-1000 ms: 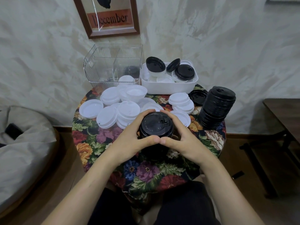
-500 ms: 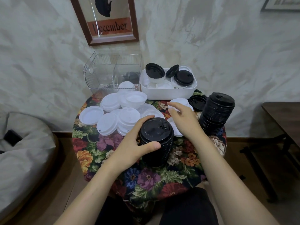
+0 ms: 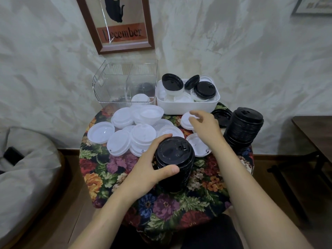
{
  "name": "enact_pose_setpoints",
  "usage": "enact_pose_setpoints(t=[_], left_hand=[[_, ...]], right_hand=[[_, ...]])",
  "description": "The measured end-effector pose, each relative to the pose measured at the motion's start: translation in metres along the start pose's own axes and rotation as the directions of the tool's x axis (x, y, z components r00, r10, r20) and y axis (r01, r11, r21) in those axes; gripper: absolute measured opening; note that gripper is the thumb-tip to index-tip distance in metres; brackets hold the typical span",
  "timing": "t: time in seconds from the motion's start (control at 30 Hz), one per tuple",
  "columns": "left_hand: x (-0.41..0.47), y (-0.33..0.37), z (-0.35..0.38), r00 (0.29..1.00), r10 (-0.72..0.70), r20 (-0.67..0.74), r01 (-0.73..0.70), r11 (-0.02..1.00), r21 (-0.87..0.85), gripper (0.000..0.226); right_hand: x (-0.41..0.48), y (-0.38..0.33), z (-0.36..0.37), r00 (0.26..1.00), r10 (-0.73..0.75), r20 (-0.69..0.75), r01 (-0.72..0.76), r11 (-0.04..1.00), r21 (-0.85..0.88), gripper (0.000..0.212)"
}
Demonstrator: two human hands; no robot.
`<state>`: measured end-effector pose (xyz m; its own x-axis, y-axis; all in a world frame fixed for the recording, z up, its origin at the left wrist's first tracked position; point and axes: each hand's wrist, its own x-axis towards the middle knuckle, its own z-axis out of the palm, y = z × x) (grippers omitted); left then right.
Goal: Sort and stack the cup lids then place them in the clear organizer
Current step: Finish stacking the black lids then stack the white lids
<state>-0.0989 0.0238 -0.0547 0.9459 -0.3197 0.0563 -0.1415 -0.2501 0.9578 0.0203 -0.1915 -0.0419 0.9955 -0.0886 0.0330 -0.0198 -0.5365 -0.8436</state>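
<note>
My left hand (image 3: pixel 149 170) grips a black lid stack (image 3: pixel 175 159) up front. My right hand (image 3: pixel 206 127) hovers at a white lid (image 3: pixel 185 121), grasp unclear. Scattered white lids (image 3: pixel 119 141) lie before the clear organizer (image 3: pixel 111 83).

Near stack: stack of round black plastic cup lids (image 3: pixel 175 155), black throughout.
Right stack: taller stack of black plastic lids (image 3: pixel 242 130), same black.
Loose lids: scattered round white plastic lids (image 3: pixel 124 117), plain white.
Bin: white rectangular plastic bin (image 3: pixel 188 106), plain white walls.
Organizer: clear ribbed plastic organizer (image 3: pixel 115 87), colourless.
Cloth: floral tablecloth (image 3: pixel 111 169), dark ground, red, purple, orange and blue blooms, green leaves.
Picture: brown wooden-framed print (image 3: pixel 118 18), black cat shape, orange band.
</note>
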Motion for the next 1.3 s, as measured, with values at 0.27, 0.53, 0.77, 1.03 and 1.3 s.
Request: enact_pose_setpoints(t=[0.27, 0.53, 0.77, 1.03, 1.3], left_hand=[[0.0, 0.0, 0.0, 1.0, 0.0, 0.0, 0.0, 1.0, -0.008, 0.085], [0.001, -0.003, 0.0, 1.0, -0.001, -0.005, 0.001, 1.0, -0.014, 0.086], [0.002, -0.005, 0.001, 1.0, 0.003, -0.008, -0.003, 1.0, -0.012, 0.086], [0.002, -0.006, 0.001, 1.0, 0.002, -0.012, -0.002, 1.0, -0.012, 0.087], [0.002, -0.005, 0.001, 1.0, 0.004, -0.009, -0.004, 1.0, -0.008, 0.086]], right_hand=[[0.004, 0.018, 0.006, 0.976, -0.149, -0.159, 0.084, 0.93, -0.358, 0.037], [0.012, 0.024, 0.007, 0.993, 0.007, -0.118, -0.049, 0.93, -0.364, 0.042], [0.007, 0.023, 0.01, 0.994, -0.01, -0.109, -0.013, 0.978, -0.208, 0.038], [0.017, 0.033, 0.01, 0.987, -0.015, -0.158, -0.057, 0.897, -0.438, 0.04], [0.024, 0.034, 0.018, 0.986, 0.073, -0.148, -0.127, 0.909, -0.396, 0.043]])
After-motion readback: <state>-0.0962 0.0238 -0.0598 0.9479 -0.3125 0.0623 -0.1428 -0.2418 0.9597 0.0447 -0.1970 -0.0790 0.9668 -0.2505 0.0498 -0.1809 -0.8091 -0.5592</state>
